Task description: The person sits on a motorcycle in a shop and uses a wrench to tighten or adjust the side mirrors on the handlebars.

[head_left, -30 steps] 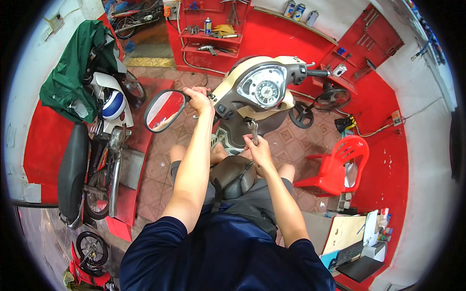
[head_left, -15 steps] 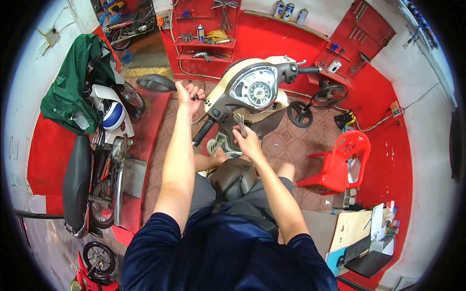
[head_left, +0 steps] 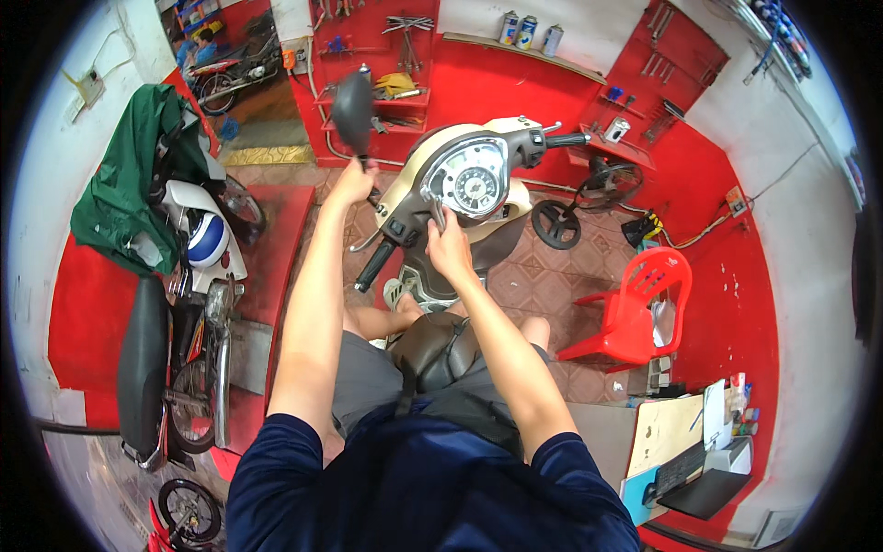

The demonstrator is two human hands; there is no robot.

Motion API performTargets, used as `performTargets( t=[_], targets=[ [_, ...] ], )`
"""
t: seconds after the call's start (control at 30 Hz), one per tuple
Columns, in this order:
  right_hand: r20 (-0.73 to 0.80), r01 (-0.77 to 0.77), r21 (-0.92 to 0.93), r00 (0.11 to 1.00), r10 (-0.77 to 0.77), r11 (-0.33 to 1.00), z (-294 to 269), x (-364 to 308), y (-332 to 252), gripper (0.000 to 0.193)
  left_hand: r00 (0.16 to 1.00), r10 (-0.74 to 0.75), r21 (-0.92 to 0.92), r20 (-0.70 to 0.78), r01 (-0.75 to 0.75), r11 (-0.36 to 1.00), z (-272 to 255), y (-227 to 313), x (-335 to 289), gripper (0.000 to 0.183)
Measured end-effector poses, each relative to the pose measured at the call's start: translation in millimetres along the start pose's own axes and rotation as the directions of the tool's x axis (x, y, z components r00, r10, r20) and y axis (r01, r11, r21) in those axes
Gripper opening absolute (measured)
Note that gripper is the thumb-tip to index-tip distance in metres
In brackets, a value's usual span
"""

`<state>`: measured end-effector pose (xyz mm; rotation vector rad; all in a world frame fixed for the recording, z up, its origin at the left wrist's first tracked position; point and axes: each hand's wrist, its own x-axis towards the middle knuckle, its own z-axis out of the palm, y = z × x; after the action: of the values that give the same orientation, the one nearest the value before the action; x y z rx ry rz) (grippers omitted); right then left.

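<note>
My left hand [head_left: 353, 182] is closed round the stem of a black rear-view mirror [head_left: 352, 110], with the mirror head standing up above the fist. The stem's lower end is close to the left side of the cream and brown scooter's handlebar [head_left: 398, 227]; whether it sits in its mount I cannot tell. Between the fingers of my right hand [head_left: 450, 247] is a metal wrench [head_left: 439, 216], its head near the lower left edge of the round speedometer panel [head_left: 474, 187]. The left handgrip [head_left: 375, 267] is below both hands, held by neither.
A red plastic chair [head_left: 635, 308] and a black fan [head_left: 607, 189] stand to the right. At left, a partly disassembled motorbike [head_left: 193, 350] and a green-covered bike [head_left: 120, 193] are by a red platform [head_left: 290, 216]. Tool boards [head_left: 676, 55] hang on the far wall.
The mirror head has swung from pointing left to standing upright, turned by my left hand. My right hand and the wrench have shifted slightly left and up toward the dashboard. The view has shifted a little.
</note>
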<state>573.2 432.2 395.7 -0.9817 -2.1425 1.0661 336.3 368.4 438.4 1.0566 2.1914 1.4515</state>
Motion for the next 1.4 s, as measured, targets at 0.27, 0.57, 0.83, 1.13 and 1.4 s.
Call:
performTargets(
  t=[0.27, 0.57, 0.83, 1.13, 1.4],
  targets=[
    [-0.262, 0.103, -0.18, 0.954, -0.148, 0.978, 12, 0, 18, 0.053, 0.917, 0.399, -0.046, 0.01, -0.399, 0.916, 4, 14, -71, 0.023],
    [0.086, -0.147, 0.059, 0.986, 0.142, 0.987, -31, -5, -28, 0.062, 0.848, -0.386, -0.911, -0.362, -0.234, 0.341, 33, -22, -80, 0.021],
    [0.15, -0.128, -0.037, 0.98, 0.132, 0.991, -36, -2, -28, 0.067, 0.968, -0.193, -0.252, -0.162, 0.148, 0.956, 15, 22, -28, 0.033],
    [0.11, -0.126, -0.058, 0.985, 0.132, 0.99, -32, 2, -19, 0.066, 0.83, 0.397, 0.006, -0.393, -0.429, 0.903, 17, -23, -95, 0.022],
    [0.178, -0.149, -0.045, 0.972, 0.154, 0.988, -33, 1, -32, 0.067, 0.859, -0.334, -0.773, -0.387, -0.105, 0.625, 15, -27, -45, 0.025]
  ],
)
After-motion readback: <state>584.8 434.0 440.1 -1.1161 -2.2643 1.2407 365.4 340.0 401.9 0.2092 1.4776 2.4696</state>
